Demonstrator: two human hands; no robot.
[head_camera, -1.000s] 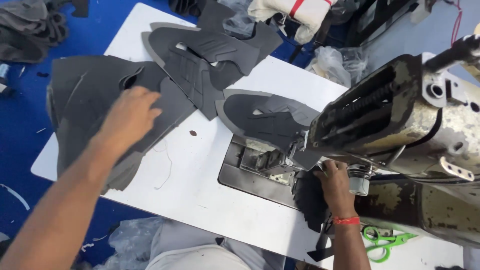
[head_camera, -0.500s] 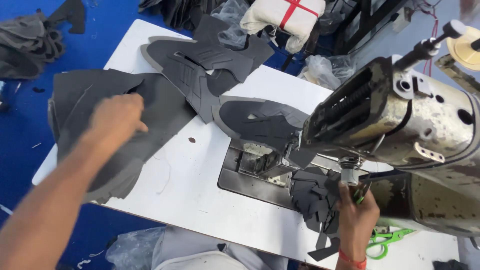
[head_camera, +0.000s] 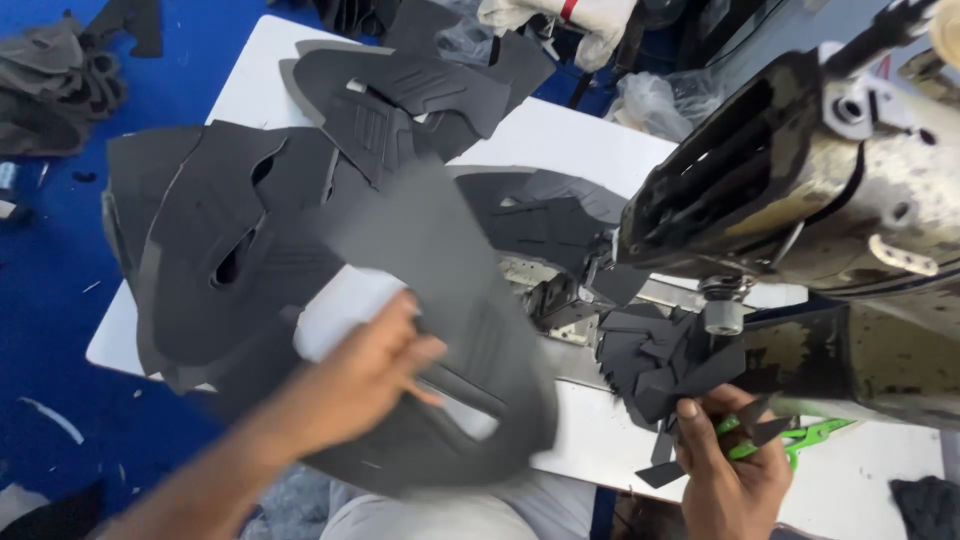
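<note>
A worn grey metal sewing machine (head_camera: 830, 190) is standing beside green-handled scissors (head_camera: 800, 437); a white cloth bundle (head_camera: 560, 20) is lying far beyond.

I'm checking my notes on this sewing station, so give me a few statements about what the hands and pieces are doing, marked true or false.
1. The left hand holds a large dark cut piece lifted off the white table. True.
2. The right hand is empty. False: it grips a bunch of small black pieces.
3. Green-handled scissors lie near the right hand. True.
4. The sewing machine stands on the left side of the table. False: it stands on the right.
</note>
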